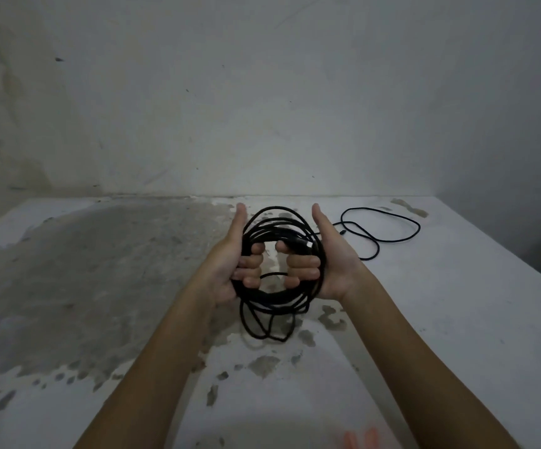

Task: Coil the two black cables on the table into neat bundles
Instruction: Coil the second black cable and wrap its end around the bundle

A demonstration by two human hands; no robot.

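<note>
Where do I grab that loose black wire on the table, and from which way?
Pinch the loose cable near its small plug end, beside the right hand, coming down from above. It lies flat on the table in open loops, so its top is free, and starting at an end should let the rest trail.

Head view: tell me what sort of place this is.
Probably a bare storage or utility room. The wall is stained and scuffed, and the white table has worn grey patches. The left hand and right hand grip a coil; a loose cable lies on the table.
</note>
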